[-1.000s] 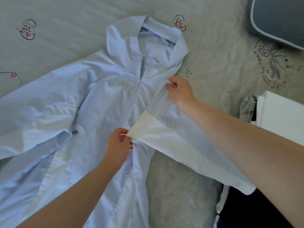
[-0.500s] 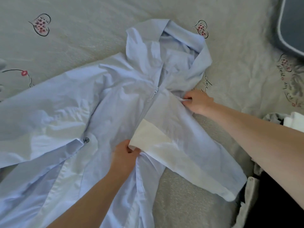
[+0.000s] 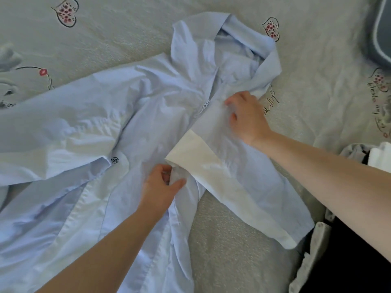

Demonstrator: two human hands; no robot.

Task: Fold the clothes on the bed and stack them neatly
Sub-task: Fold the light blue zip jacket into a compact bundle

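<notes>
From the head view, a pale blue jacket (image 3: pixel 118 127) of thin, crinkly woven cloth lies spread front-up across the bed (image 3: pixel 317 66), its broad collar (image 3: pixel 249 37) pointing away and its zip (image 3: pixel 204 105) running down the middle. One sleeve (image 3: pixel 243 176) is folded in across the chest; it is a long flat band, blue along one side and white along the other, ending in a white cuff near the bed's edge. The opposite sleeve fans out wide and rumpled toward the far side, with a small round black "50" mark (image 3: pixel 114 160) printed near it.

The right hand (image 3: pixel 245 117) rests on the folded sleeve just beside the zip, fingers bent and slightly blurred; whether it pinches cloth or only presses cannot be told. The left hand (image 3: pixel 161 189) pinches a fold of the front panel between thumb and fingers, just below the sleeve's white corner.

The bedspread is a matte grey-green fabric with a fine pebbled texture, embroidered with heart (image 3: pixel 66 12) outlines filled with red flowers. A grey pillow (image 3: pixel 380 34) with white piping sits at the far corner. A stack (image 3: pixel 378 159) of white, grey and dark folded cloth lies beyond the right forearm.
</notes>
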